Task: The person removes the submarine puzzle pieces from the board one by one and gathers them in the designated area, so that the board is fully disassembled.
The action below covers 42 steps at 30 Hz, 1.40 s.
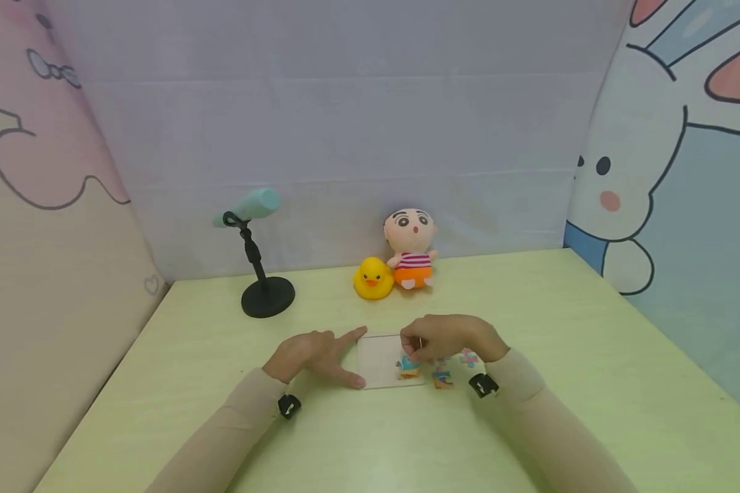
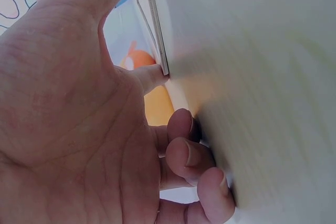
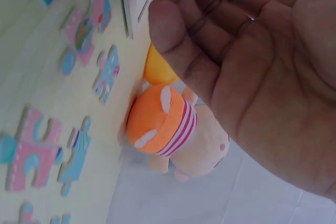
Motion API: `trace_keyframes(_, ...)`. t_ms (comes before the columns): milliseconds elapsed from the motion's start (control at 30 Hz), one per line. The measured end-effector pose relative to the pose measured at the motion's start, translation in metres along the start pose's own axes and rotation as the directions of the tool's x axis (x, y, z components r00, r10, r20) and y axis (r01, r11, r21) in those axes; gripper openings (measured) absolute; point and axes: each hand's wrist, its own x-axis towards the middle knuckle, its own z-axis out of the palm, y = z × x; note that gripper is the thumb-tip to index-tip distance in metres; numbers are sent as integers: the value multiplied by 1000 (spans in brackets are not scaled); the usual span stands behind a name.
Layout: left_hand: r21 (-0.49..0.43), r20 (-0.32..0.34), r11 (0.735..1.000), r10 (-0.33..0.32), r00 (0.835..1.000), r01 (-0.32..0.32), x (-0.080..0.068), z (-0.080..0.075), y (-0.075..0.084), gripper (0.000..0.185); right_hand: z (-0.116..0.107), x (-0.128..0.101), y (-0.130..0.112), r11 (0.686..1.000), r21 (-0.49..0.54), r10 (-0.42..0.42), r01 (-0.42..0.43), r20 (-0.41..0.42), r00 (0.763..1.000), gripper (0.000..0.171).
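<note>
From where I stand, no writing, label, brand or number can be read anywhere. The puzzle pieces [image 3: 31,148] carry only coloured patterns, the plush doll [image 1: 410,248] shows plain stripes, and the wall panels [image 1: 672,157] bear cartoon drawings without words. A small heart outline [image 1: 151,285] sits on the left panel, the only sign.

Yellow rubber duck [image 1: 373,278] touching plush doll [image 1: 410,248]; teal lamp, perhaps [image 1: 254,252], well left.
</note>
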Motion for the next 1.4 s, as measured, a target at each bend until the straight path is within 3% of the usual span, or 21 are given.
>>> trace_keyframes(200, -7, 5, 1000, -2, 1000, 2, -1, 0, 2, 104, -3, -21, 14, 1000, 4, -10, 10, -3, 1000, 17)
trace_keyframes(667, -19, -2, 1000, 11, 1000, -11, 3, 3, -2, 106, 2, -65, 38, 985, 121, 118, -120, 20, 993, 15)
trace_keyframes(867, -18, -7, 1000, 22, 1000, -22, 2, 2, -2, 106, 6, -72, 45, 982, 156, 102, -105, 28, 994, 15)
trace_keyframes(1167, -14, -5, 1000, 20, 1000, -20, 3, 1, -2, 105, 5, -75, 50, 993, 91, 71, -73, 23, 997, 18)
trace_keyframes(1400, -12, 0, 1000, 19, 1000, -19, 4, 2, -2, 106, -4, -68, 46, 993, 30, 112, -113, 23, 993, 16)
